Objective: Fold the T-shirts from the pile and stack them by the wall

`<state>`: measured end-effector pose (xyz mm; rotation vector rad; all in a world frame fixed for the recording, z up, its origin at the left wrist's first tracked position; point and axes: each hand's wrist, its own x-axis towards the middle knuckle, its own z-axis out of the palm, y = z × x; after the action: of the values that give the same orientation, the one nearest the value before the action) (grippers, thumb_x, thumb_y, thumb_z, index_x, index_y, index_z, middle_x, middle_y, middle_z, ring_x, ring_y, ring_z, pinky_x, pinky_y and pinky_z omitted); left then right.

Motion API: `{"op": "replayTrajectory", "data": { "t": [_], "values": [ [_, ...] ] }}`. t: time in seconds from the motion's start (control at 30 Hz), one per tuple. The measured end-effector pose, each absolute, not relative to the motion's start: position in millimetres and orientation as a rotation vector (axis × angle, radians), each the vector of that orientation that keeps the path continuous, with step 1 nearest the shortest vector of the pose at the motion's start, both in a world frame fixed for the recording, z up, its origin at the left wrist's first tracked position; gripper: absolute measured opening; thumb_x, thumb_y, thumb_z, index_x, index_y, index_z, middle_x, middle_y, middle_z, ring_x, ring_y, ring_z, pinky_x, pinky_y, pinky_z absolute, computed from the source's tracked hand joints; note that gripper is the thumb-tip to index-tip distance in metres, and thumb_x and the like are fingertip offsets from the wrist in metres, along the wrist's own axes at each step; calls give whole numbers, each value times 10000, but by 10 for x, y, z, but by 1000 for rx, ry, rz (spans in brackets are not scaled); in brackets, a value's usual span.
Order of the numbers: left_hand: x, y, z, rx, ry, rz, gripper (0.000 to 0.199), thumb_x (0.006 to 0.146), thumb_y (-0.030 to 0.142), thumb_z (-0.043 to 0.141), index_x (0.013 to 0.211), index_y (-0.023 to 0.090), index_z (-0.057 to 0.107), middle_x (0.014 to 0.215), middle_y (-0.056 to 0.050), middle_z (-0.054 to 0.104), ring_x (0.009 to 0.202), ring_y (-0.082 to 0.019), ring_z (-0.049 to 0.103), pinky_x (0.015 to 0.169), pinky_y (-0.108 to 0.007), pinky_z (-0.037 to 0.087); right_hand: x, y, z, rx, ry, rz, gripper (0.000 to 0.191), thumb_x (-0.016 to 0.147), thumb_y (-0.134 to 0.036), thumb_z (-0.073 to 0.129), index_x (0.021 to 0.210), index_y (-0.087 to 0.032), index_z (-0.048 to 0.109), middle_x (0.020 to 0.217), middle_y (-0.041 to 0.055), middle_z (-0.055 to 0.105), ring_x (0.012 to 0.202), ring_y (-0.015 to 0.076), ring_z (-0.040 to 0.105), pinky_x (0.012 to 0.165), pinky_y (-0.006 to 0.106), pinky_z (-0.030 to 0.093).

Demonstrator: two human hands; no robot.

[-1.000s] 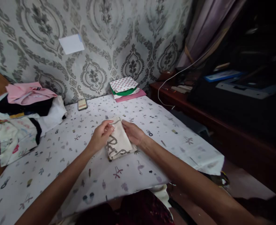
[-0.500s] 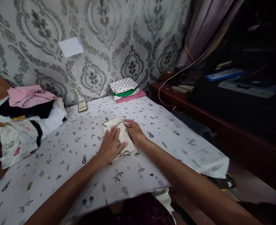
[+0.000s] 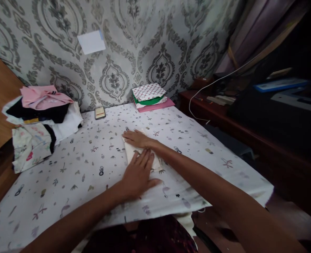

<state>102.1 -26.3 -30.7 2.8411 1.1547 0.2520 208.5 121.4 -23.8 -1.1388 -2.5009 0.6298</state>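
Observation:
A cream folded cloth [image 3: 130, 151] with some brownish pattern lies on the white printed sheet in front of me. My left hand [image 3: 141, 172] rests on its near part, fingers spread, thumb pointing right over the sheet. Across the cloth's far end lies my right hand [image 3: 138, 138], flat, with its fingertips at the far left corner. Both hands cover much of the cloth, and neither grips it.
Piled clothes [image 3: 44, 109] stand at the left. Folded fabrics [image 3: 148, 96] and a small card-like item [image 3: 100, 112] sit near the patterned wall. On the right is a dark red shelf [image 3: 224, 123] with a white cable [image 3: 191, 102].
My right hand has moved from the cloth's right edge to lie across its far end. My left hand has slid nearer to me and right. The view has shifted, moving the surroundings rightward.

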Motion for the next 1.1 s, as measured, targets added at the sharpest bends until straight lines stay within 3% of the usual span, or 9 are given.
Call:
{"op": "replayTrajectory", "data": {
  "t": [0.17,0.33,0.77,1.1],
  "values": [
    [1007,-538,-301,2859,1011,188,917,949,719,204,1590,91,12,1645,-208,134,1543,-291,63,1242,-493,108,2026,1273,-285,-1196,-2483,529,412,1006,-351,430,1390,-288,566,1553,48,436,1474,251,342,1208,528,218],
    [968,-661,-286,2833,967,237,876,970,678,249,1594,127,-24,1651,-178,118,1544,-264,69,1248,-480,113,2004,1236,-304,-1208,-2453,451,394,1020,-364,410,1368,-289,578,1548,46,451,1472,245,346,1203,530,220],
    [982,-678,-286,2838,926,232,751,991,641,233,1578,173,185,1647,-104,214,1546,-220,102,1260,-496,76,2019,1192,-232,-1246,-2504,436,418,1032,-365,383,1397,-257,557,1553,73,446,1475,248,340,1189,535,234],
    [998,-676,-289,2852,927,204,739,1000,627,219,1543,131,280,1644,-128,222,1546,-225,111,1255,-502,79,2016,1179,-221,-1259,-2537,417,435,1050,-379,349,1432,-256,518,1570,65,426,1485,232,315,1192,506,225]
  ]
}}
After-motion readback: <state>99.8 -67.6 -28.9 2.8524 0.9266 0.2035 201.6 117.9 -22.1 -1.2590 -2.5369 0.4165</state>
